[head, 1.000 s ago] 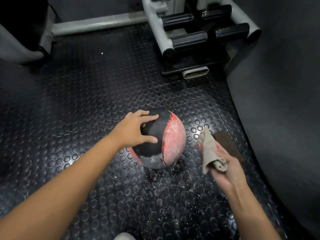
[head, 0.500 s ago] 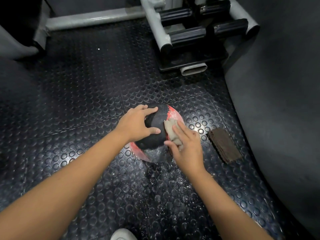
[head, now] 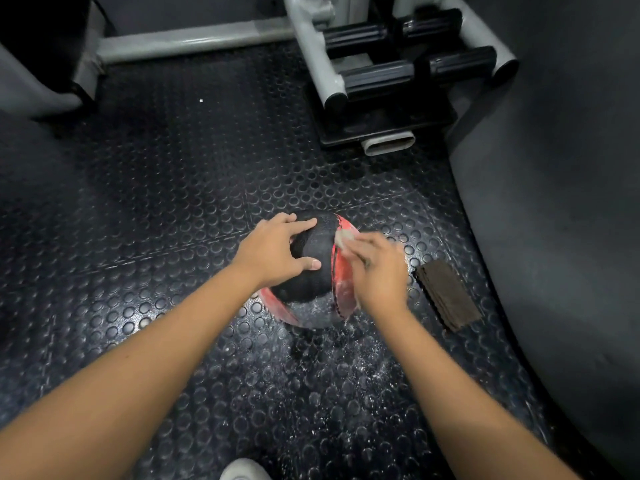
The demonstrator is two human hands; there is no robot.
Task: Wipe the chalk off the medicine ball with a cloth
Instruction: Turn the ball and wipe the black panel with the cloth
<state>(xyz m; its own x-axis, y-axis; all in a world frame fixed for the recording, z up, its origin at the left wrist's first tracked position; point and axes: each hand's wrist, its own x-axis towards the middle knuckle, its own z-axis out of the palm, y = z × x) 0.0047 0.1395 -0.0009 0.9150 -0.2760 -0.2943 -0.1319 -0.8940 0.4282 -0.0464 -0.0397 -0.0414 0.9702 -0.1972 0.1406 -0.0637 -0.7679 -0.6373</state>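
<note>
The medicine ball sits on the studded rubber floor near the middle of the scene. It has black textured panels and red ones; the red panel on its right side and its near lower part carry a whitish chalk film. To the far left the floor is open and dark, edged at the far side by a grey machine frame. The left hand grasps the ball from the left, fingers spread over the black panel and thumb on the near side. White chalk dust speckles the floor just near of the ball. A pale cloth shows at the ball's upper right, under the fingertips of the right hand, which lies over the red panel and presses the cloth there; blur hides whether its fingers pinch it. Just to the right lies a flat brown pad, apart from the ball, and beyond it a curved grey padded wall closes off the right side.
</note>
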